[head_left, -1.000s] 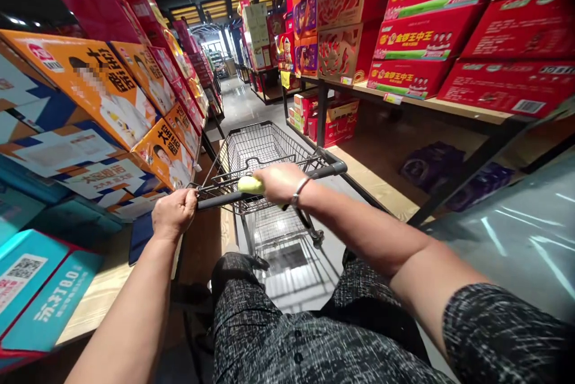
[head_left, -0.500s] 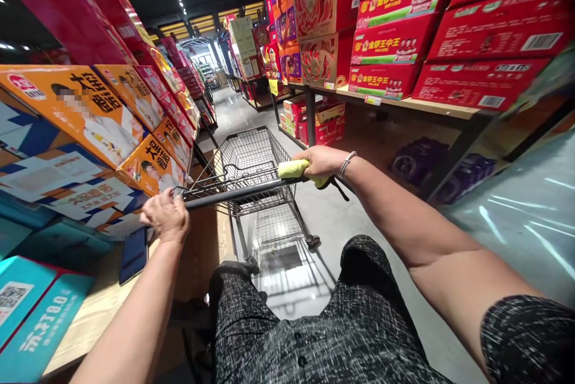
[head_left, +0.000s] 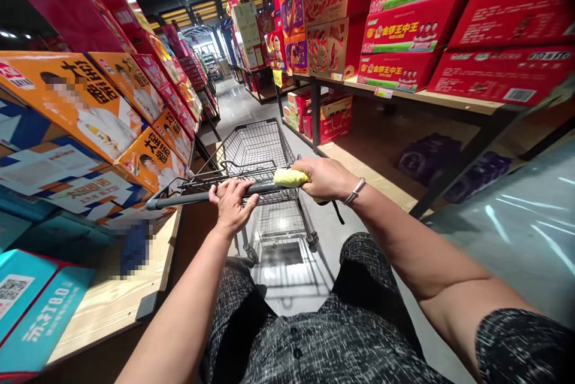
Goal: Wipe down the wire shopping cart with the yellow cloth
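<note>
Protruding from clamped right fingers [head_left: 305,167], yellow cloth [head_left: 288,178], with cart handle [head_left: 186,199] beneath spread left fingers [head_left: 230,189]

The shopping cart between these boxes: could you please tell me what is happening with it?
A person stands behind the cart, between stacked boxes on both sides. The left hand lies over its handle, and the right hand grips a yellow cloth at the same handle, toward its right end.

The right grip [head_left: 327,178] hides part of the yellow cloth [head_left: 290,178]; the left edge cuts off the teal box [head_left: 63,306]; pixelation blurs the dark-blue object [head_left: 135,247].
</note>
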